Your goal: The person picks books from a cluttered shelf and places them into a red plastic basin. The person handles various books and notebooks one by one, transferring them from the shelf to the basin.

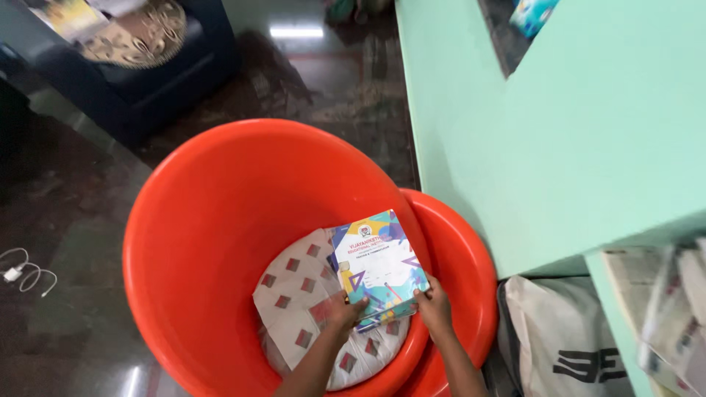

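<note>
I am looking down through the head camera into a big orange tub (pixel 220 220) standing on the dark, glossy floor (pixel 66 220). My left hand (pixel 342 312) and my right hand (pixel 435 307) are both gripping a small stack of books (pixel 376 268) by its near edge, the left at the near-left corner and the right at the near-right corner, fingers curled around it. The top book is showing a colourful cover in blue, white and yellow with geometric shapes. The stack is sitting tilted against the right-hand inner wall of the tub, with its far edge rising toward the rim. Under it, on the bottom of the tub, a white cushion (pixel 301 309) with small red squares is lying. A second orange tub (pixel 471 279) is peeking out just behind the first on the right, touching it. To the right a pale green wall (pixel 573 140) is rising, with a white bag (pixel 566 338) at its foot near the right tub. At the far-left corner of the floor a dark blue armchair (pixel 140 81) is standing, and a white cable (pixel 26 272) is lying at the left edge.
</note>
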